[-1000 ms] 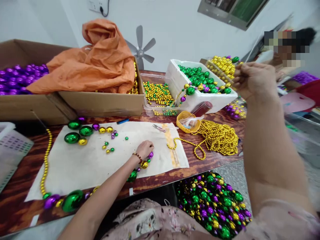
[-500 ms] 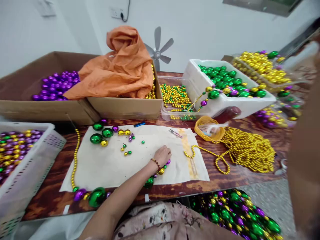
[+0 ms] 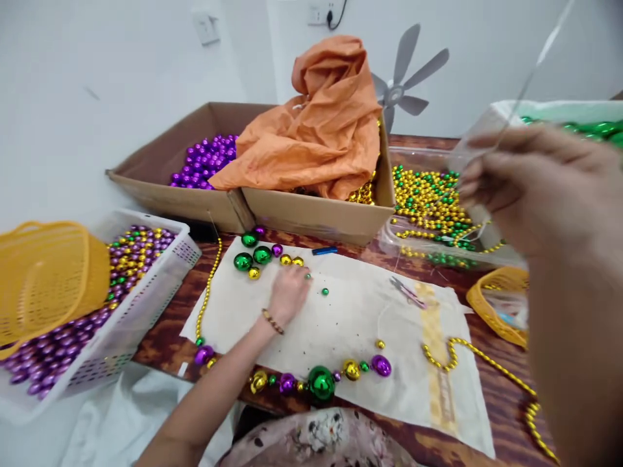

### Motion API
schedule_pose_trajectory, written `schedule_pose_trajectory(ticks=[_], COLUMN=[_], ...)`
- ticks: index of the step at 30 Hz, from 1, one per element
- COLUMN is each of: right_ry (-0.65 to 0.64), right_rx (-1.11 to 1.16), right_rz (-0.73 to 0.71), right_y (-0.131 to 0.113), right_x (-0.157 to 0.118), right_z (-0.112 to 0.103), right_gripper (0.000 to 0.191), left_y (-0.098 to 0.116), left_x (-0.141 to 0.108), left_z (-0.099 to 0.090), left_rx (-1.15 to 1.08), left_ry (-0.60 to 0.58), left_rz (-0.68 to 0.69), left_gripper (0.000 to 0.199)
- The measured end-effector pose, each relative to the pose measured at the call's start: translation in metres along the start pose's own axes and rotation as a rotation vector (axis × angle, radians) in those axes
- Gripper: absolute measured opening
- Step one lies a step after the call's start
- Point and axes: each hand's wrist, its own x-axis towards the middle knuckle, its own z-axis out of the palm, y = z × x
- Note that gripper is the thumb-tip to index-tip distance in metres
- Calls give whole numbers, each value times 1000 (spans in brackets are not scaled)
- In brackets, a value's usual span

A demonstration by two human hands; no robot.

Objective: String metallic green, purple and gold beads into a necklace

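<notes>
My left hand [image 3: 289, 290], wearing a bead bracelet [image 3: 272, 321], is low over the white cloth [image 3: 350, 305], its fingers bunched downward. They hide whatever is beneath them. A small green bead [image 3: 308, 276] shows at the fingertips, and another lies just to the right. My right hand [image 3: 525, 181], raised and blurred, pinches a thin pale thread [image 3: 540, 58] that extends above it. Along the cloth's front edge runs a string of large green, purple and gold beads [image 3: 321, 383]. Past its purple bead, a small gold bead [image 3: 380, 344] sits on thin thread.
Loose large beads [image 3: 263, 254] and a blue pen [image 3: 324, 251] lie at the cloth's back edge. Small snips [image 3: 407, 292] rest on the right. Behind stand a cardboard box [image 3: 316, 217] with orange fabric [image 3: 311, 143] and a clear tub [image 3: 389, 240] of beads. Baskets flank both sides.
My left hand has moved from the end of the bead string to the small loose beads. My right hand has come up with the thread. The view has swung left.
</notes>
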Motion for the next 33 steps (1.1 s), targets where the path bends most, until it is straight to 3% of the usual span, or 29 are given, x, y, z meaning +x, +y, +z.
schedule_pose_trajectory(ticks=[2, 5, 10, 14, 17, 20, 22, 25, 27, 31, 33], right_ry=[-102, -200, -227, -244, -287, -345, -371, -380, -412, -618, -610], right_rx=[180, 333, 395, 389, 406, 392, 357, 301, 290, 381, 378], right_rz=[135, 281, 412, 496, 524, 523, 519, 514, 508, 536, 555], right_y=[23, 60, 96, 109, 116, 120, 119, 113, 106, 94, 92], right_x=[-26, -64, -118, -155, -182, -204, -214, -225, -233, -251, -257], right_z=[13, 29, 49, 62, 72, 81, 85, 85, 83, 80, 80], right_gripper=[13, 16, 22, 28, 29, 29, 27, 23, 22, 22, 24], left_y=[-42, -84, -99, -103, -101, -82, -60, -25, -9, 3, 4], left_x=[7, 18, 34, 38, 32, 19, 10, 2, 2, 11, 15], left_z=[-24, -43, -41, -42, -48, -48, -45, -39, -38, -38, -38], left_rx=[162, 349, 498, 454, 186, -415, -945, -1545, -1730, -1890, -1934], left_ry=[158, 109, -76, -81, 64, 238, 229, 68, -3, -20, -12], left_rz=[-128, -99, 1, 0, -76, -215, -308, -399, -433, -540, -597], left_gripper=[34, 49, 53, 50, 46, 47, 47, 46, 43, 30, 27])
